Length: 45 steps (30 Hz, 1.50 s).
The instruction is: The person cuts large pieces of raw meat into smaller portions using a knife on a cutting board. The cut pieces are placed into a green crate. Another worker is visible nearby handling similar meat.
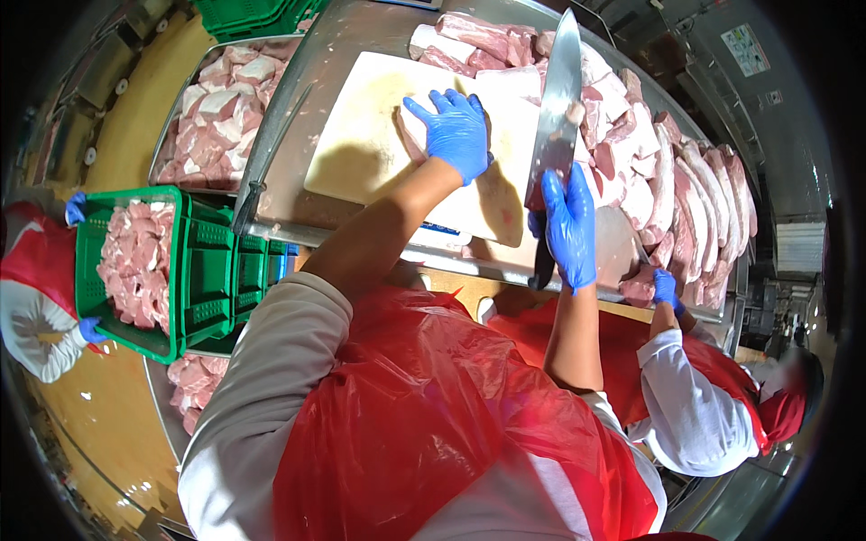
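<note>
My left hand (pixel 457 131), in a blue glove, lies with fingers spread over a pale piece of meat (pixel 412 133) on the white cutting board (pixel 356 117). The hand covers much of that piece. On the board's right side, my right hand (pixel 569 225), also gloved in blue, is closed round the black handle of a large knife (pixel 557 104). Its broad blade points away from me, with a small scrap of meat stuck to it. The blade is apart from my left hand. Large raw meat pieces (pixel 483 38) lie beyond the board.
Long meat strips (pixel 704 194) crowd the metal table's right side, where a co-worker's gloved hand (pixel 665 287) touches meat. Left are a tray of meat chunks (pixel 221 108), a long dark slender tool (pixel 271 149) and a green crate (pixel 179 270) held by another person.
</note>
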Tool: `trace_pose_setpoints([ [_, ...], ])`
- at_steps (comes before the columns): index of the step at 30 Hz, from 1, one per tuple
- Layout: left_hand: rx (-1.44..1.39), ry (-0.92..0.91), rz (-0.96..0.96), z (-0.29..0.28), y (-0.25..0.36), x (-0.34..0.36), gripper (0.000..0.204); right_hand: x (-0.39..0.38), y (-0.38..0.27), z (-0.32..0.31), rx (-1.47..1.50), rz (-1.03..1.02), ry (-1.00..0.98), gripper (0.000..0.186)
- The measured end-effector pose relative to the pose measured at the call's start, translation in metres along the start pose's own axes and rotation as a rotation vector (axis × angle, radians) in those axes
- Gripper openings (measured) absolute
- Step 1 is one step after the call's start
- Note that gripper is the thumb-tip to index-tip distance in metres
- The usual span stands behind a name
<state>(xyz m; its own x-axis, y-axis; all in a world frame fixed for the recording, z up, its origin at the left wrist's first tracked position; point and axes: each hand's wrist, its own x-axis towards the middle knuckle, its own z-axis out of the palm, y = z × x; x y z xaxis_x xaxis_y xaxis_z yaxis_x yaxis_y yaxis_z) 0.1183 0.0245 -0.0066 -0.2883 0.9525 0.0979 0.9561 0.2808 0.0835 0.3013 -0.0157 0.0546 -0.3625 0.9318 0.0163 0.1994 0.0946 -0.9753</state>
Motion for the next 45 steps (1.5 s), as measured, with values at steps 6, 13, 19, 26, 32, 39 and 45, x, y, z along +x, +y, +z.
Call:
trace_pose_setpoints([
  [6,-0.048,0.023,0.659,-0.003,-0.067,-0.017,0.068,-0.033,0.053,-0.045,-0.060,0.146,0.033,0.022],
  [13,-0.580,0.177,0.602,0.001,-0.152,-0.086,0.054,-0.051,0.075,-0.052,-0.180,0.180,0.029,0.022],
  [19,-0.842,0.365,0.113,0.014,-0.132,-0.115,0.048,-0.021,0.062,-0.005,-0.288,0.078,-0.124,0.025],
  [26,-0.840,0.467,0.036,0.044,-0.124,-0.124,0.029,0.004,0.037,0.068,-0.566,-0.278,-0.262,0.022],
  [32,-1.001,0.599,0.013,0.056,-0.120,-0.127,0.022,-0.006,0.048,0.111,-0.710,-0.454,-0.258,0.021],
  [39,-1.058,0.538,-0.215,0.051,-0.126,-0.146,0.017,-0.015,0.061,0.107,-0.892,-0.316,-0.389,0.017],
  [45,-1.072,0.562,-0.405,0.046,-0.158,-0.164,0.016,-0.089,0.046,0.002,-1.190,-0.015,-0.611,0.018],
])
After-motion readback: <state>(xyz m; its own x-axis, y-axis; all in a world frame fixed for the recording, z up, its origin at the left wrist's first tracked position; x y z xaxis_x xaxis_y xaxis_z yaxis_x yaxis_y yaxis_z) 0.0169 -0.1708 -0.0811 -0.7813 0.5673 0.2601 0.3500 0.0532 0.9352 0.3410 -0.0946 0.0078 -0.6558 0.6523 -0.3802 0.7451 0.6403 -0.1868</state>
